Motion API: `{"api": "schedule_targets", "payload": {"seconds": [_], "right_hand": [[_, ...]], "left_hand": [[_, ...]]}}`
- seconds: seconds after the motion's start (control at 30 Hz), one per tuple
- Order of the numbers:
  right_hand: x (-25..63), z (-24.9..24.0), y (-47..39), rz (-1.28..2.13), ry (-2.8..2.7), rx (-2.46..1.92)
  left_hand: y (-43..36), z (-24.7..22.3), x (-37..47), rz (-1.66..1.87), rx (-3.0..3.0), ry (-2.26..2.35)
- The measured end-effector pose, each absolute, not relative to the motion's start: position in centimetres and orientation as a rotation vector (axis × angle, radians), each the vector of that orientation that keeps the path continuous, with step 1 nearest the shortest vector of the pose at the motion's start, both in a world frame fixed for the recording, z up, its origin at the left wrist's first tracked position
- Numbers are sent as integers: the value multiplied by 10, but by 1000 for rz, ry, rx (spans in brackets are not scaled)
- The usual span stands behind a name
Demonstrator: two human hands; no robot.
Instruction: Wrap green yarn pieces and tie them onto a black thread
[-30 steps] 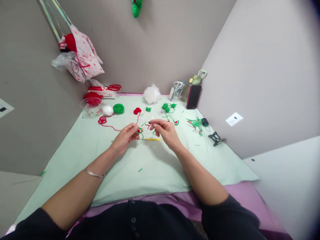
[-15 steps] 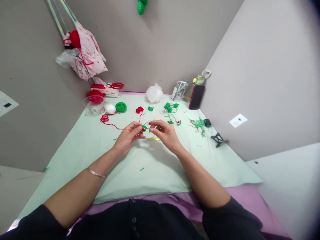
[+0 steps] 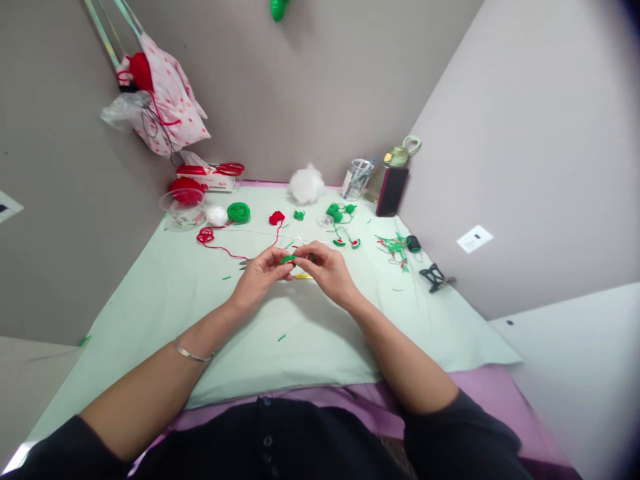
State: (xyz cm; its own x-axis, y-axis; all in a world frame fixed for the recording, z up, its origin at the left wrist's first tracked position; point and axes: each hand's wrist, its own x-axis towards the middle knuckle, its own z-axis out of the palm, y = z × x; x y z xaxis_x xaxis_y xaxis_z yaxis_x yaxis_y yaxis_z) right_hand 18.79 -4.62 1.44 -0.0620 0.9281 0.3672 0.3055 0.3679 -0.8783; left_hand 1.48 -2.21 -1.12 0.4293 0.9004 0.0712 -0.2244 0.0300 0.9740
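A small green-and-red crocheted piece (image 3: 289, 260) is pinched between the thumb and fingers of my left hand (image 3: 260, 275). My right hand (image 3: 326, 272) closes its thumb and fingertips on the piece's right side; its fingers hide part of it. Under the hands lies a crochet hook with a yellow handle (image 3: 303, 276), partly covered. Grey scissor blades (image 3: 245, 264) stick out beside my left hand. Just beyond, a red yarn piece (image 3: 277, 218) trails a strand, and two small green-and-red crocheted slices (image 3: 355, 243) lie to the right.
Green yarn (image 3: 239, 213), a clear tub (image 3: 185, 212), white stuffing (image 3: 307, 185), a pen cup (image 3: 357, 180), a bottle (image 3: 397, 157) and a phone (image 3: 393, 192) stand along the back. Yarn scraps (image 3: 395, 247) and a black stand (image 3: 436, 277) lie right. A dotted bag (image 3: 173, 93) hangs left.
My hands have come closer together, and my right fingertips now meet the crocheted piece. The green yarn end that showed between the hands is mostly hidden. The view has shifted slightly.
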Motion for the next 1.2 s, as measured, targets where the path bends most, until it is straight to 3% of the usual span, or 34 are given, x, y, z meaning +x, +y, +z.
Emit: {"api": "schedule_targets", "payload": {"seconds": [1.2], "right_hand": [[191, 6, -50, 657, -1699, -1174]], "left_hand": [[-25, 0, 15, 1053, 1203, 721]]}}
